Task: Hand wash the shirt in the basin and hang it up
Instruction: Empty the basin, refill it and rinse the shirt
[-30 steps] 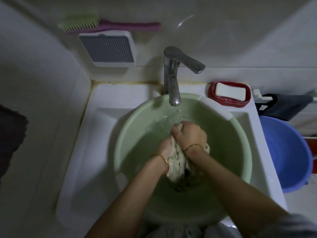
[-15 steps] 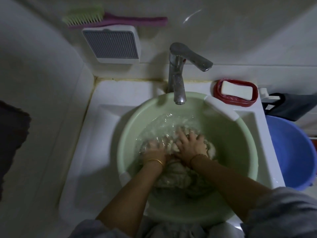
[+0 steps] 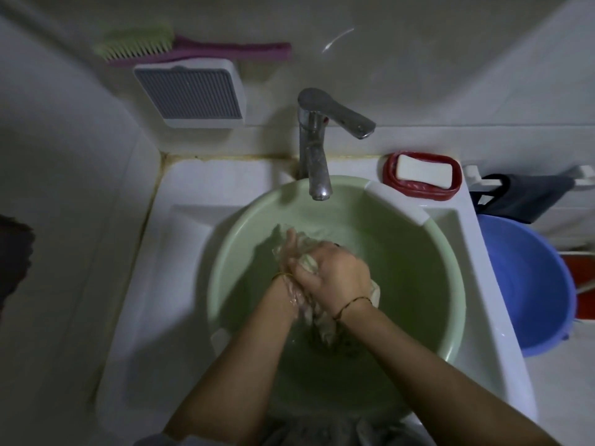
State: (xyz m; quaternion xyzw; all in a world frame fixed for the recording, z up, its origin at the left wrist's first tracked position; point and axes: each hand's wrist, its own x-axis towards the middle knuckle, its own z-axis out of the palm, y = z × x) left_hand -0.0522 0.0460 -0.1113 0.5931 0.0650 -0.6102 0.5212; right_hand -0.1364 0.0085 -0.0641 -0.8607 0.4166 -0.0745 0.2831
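- Green plastic basin [image 3: 418, 268] sits inside the white sink [image 3: 193, 194], directly under the spout of the metal tap [image 3: 314, 156]. It holds water [image 3: 396, 317].
- Pale shirt [image 3: 323, 328]: bunched into a wet wad over the middle of the basin. Its lower end hangs down between the two wrists towards the water.
- Right hand [image 3: 338, 275]: fingers curled over the top of the wad and gripping it. A dark cord circles the wrist.
- Left hand [image 3: 289, 255]: lies against the wad on its left side, beneath the right hand, with fingers pointing towards the tap. It is motion-blurred, so whether the fingers close on the cloth cannot be told. A gold bangle [image 3: 281, 276] is on the wrist.
- Red soap dish [image 3: 389, 175]: stands on the sink's back right corner and holds one white bar of soap [image 3: 421, 172].
- Blue bucket [image 3: 531, 284]: stands beside the sink on the right; its contents cannot be made out. A dark cloth [image 3: 521, 197] hangs on a rail above it.
- Green-bristled brush [image 3: 193, 48] with a pink handle lies on top of a grey ribbed wall box [image 3: 190, 91].
- Change from half a second ago: both hands then lay flat with spread fingers, pressing the spread-out shirt under the water. Now the shirt is gathered up into a bunch, and the right hand overlaps the left.
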